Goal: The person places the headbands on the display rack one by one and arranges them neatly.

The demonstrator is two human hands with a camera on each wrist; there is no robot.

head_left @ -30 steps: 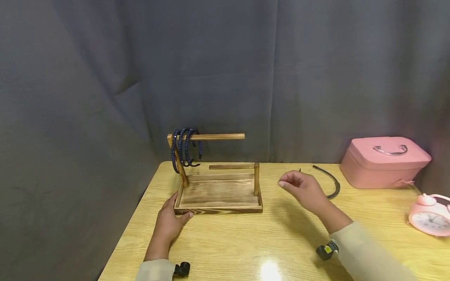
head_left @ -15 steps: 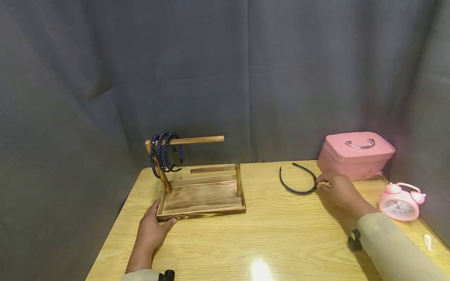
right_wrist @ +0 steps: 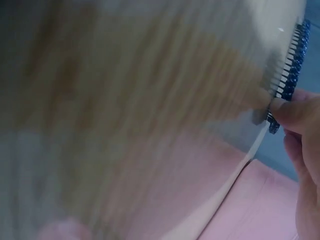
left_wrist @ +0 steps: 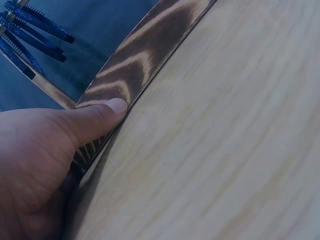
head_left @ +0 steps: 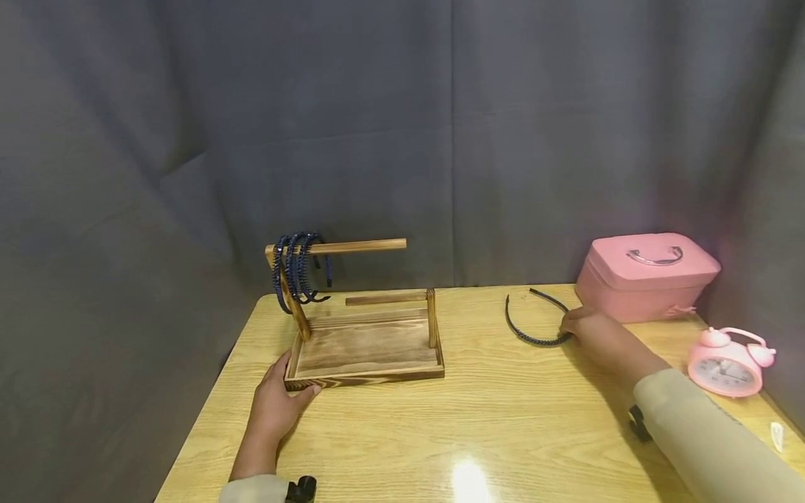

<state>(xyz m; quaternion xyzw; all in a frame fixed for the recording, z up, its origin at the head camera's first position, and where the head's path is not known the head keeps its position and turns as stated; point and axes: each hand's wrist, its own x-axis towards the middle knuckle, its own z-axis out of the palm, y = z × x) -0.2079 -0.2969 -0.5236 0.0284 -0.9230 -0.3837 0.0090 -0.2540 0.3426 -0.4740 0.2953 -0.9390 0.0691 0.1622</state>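
My left hand (head_left: 274, 411) grips the front left corner of a wooden stand (head_left: 377, 379), thumb against the front wall, fingers along the left side. In the left wrist view the thumb lies on the dark-grained wood (left_wrist: 132, 65). Several dark blue toothed headbands (head_left: 300, 271) hang at the left end of the stand's upper bar (head_left: 367, 246). To the right, my right hand (head_left: 594, 337) pinches another headband (head_left: 531, 340) at its curved middle, and its ends point away to the back. The right wrist view shows thumb and fingertips on this toothed headband (right_wrist: 296, 57).
A pink case (head_left: 648, 279) with a metal handle stands behind the right hand. Right of the forearm is a pink alarm clock (head_left: 726, 370), with a small white clip (head_left: 777, 436) nearer the edge. A grey curtain (head_left: 503, 175) hangs behind the table (head_left: 402, 433).
My right hand has moved right, from the space beside the stand to the headband on the table, and now pinches it. The left hand has stayed on the stand's corner. The head view has shifted.
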